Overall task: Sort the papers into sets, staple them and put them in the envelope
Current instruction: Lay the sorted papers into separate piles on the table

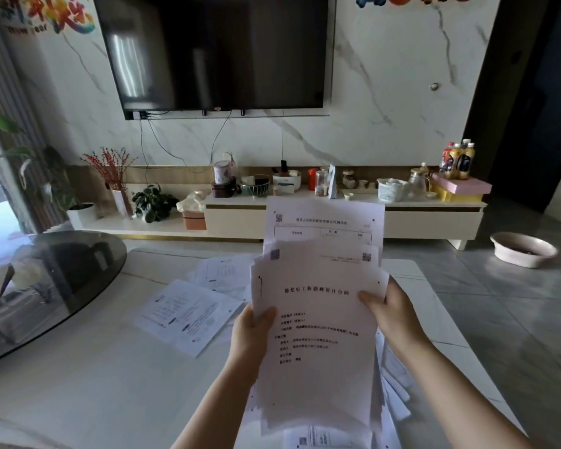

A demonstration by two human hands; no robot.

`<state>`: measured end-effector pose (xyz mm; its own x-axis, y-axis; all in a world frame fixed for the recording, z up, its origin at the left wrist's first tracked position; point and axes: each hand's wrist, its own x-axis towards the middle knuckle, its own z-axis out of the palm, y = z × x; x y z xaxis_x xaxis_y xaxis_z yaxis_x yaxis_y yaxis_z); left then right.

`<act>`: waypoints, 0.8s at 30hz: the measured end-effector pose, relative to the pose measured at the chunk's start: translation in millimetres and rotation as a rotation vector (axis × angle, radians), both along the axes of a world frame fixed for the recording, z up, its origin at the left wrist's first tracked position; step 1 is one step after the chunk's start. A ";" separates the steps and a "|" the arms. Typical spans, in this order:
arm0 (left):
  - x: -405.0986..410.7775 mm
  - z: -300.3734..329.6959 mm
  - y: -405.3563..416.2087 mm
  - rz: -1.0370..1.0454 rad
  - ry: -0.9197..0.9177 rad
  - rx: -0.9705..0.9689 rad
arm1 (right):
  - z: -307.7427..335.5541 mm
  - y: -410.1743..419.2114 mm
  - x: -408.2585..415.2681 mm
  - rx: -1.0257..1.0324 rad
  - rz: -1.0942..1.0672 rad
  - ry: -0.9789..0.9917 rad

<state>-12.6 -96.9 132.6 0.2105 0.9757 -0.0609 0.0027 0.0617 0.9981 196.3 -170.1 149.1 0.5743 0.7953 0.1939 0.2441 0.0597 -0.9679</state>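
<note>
Both forearms reach in from the bottom edge. Left hand grips the left edge of a thick sheaf of papers, thumb curled over the front sheet, fingers behind and hidden. Right hand pinches the right edge, thumb on the printed face. Sheaf held up, tilted toward the camera, clear of the white tabletop. Sheets fanned unevenly: 2 taller pages rise behind the front one, topmost carrying a QR mark at its upper left. Front sheet bears a centred heading and several short lines of print; text too blurred to read.

More loose sheets lie on the tabletop under the sheaf, edges showing below and to its right. 1 printed page lies flat left of the hands; further pages are scattered just behind it. Dark round glass top sits at the table's left end.

Beyond: wall-mounted television, low white cabinet crowded with jars, bottles, potted plant. Pale basin on the floor, right.
</note>
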 end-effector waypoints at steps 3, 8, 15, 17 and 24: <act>7.6 3.1 2.6 0.024 -0.071 -0.002 | 6.6 1.2 0.3 0.070 -0.029 -0.008; 9.1 -19.9 6.5 -0.032 -0.074 0.041 | -21.4 -2.5 1.9 0.033 0.001 0.048; 12.8 -59.7 20.1 -0.134 0.078 0.075 | -87.0 -3.2 4.6 -0.113 0.011 0.166; 13.7 -69.7 23.8 -0.160 0.116 0.054 | -98.0 0.6 -0.5 -0.141 0.014 0.188; 14.8 -91.6 25.6 -0.146 0.258 0.009 | -111.8 7.7 -10.9 -0.172 -0.037 0.097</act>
